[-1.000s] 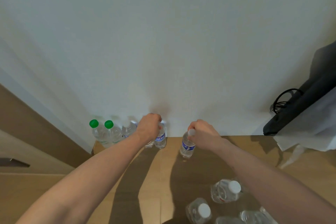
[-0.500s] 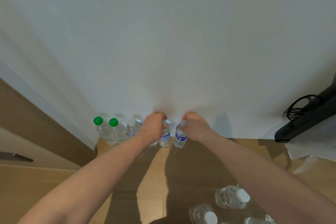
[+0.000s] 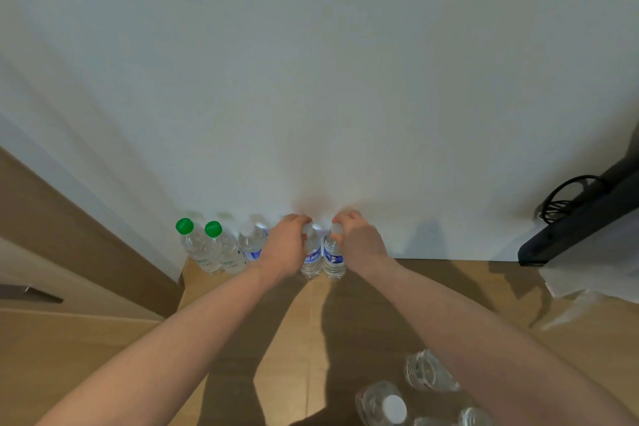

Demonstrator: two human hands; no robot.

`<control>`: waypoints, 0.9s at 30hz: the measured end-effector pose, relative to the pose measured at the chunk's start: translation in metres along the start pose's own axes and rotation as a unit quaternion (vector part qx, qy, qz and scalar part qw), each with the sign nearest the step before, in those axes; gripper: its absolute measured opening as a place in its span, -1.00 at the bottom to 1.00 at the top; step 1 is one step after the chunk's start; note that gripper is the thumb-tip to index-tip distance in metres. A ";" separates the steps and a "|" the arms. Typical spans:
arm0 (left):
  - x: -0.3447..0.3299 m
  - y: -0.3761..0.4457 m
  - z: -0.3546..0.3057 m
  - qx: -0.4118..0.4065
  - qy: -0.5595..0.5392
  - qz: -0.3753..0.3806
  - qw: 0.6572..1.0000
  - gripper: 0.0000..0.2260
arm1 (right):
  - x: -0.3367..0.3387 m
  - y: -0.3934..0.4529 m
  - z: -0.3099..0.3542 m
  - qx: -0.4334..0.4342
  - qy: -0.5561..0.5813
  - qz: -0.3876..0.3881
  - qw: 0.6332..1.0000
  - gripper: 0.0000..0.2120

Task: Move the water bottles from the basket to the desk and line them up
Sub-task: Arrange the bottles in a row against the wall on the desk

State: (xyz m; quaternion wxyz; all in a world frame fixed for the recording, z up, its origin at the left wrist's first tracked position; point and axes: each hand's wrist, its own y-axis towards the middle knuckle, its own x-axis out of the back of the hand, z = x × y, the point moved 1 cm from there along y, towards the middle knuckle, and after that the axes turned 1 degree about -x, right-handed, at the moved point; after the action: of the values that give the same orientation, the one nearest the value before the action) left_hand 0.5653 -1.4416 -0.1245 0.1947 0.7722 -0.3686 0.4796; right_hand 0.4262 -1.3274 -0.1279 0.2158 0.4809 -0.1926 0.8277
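Note:
A row of water bottles stands on the wooden desk (image 3: 408, 287) against the white wall. From the left come two green-capped bottles (image 3: 195, 245) (image 3: 224, 247), then a white-capped bottle (image 3: 251, 243). My left hand (image 3: 285, 245) grips the top of a blue-labelled bottle (image 3: 311, 258). Right beside it, my right hand (image 3: 359, 240) grips the cap end of another blue-labelled bottle (image 3: 333, 258), which stands touching its neighbour. Several more clear bottles (image 3: 382, 403) (image 3: 428, 373) stand at the lower right. No basket shows.
A dark device with a coiled black cable (image 3: 581, 214) sits at the right on the desk, with white cloth or paper (image 3: 594, 266) under it. A brown cabinet front with a dark handle (image 3: 31, 294) is at the left.
My right hand carried its blue-labelled bottle leftward and back to the wall, setting it against the bottle held by my left hand. The left hand stayed on its bottle.

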 end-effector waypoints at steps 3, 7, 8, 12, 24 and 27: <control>0.002 -0.009 -0.002 -0.007 -0.012 0.008 1.000 -0.61 | 0.006 -0.004 0.003 0.006 0.016 0.028 0.999 -0.62; 0.009 -0.041 -0.006 0.010 -0.057 -0.001 0.998 -0.60 | 0.043 -0.032 0.010 -0.007 0.047 0.050 0.998 -0.50; 0.012 -0.054 -0.009 0.010 -0.073 -0.005 0.997 -0.61 | 0.057 -0.045 0.012 -0.008 0.061 0.047 0.997 -0.52; 0.029 -0.120 -0.033 -0.012 -0.143 0.001 0.990 -0.71 | 0.117 -0.121 0.010 0.000 0.107 0.041 0.993 -0.63; 0.021 -0.230 -0.087 -0.063 -0.160 0.098 0.980 -0.68 | 0.153 -0.308 -0.074 -0.100 0.164 0.013 0.981 -0.66; 0.011 -0.231 -0.105 -0.085 -0.145 0.143 0.975 -0.67 | 0.144 -0.324 -0.091 -0.109 0.116 0.041 0.986 -0.63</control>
State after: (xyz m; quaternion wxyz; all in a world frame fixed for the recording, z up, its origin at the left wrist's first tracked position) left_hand 0.6806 -1.2263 -0.0538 0.1332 0.7538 -0.5386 0.3520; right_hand 0.4729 -0.9848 -0.0071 0.2536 0.3474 -0.2748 0.8599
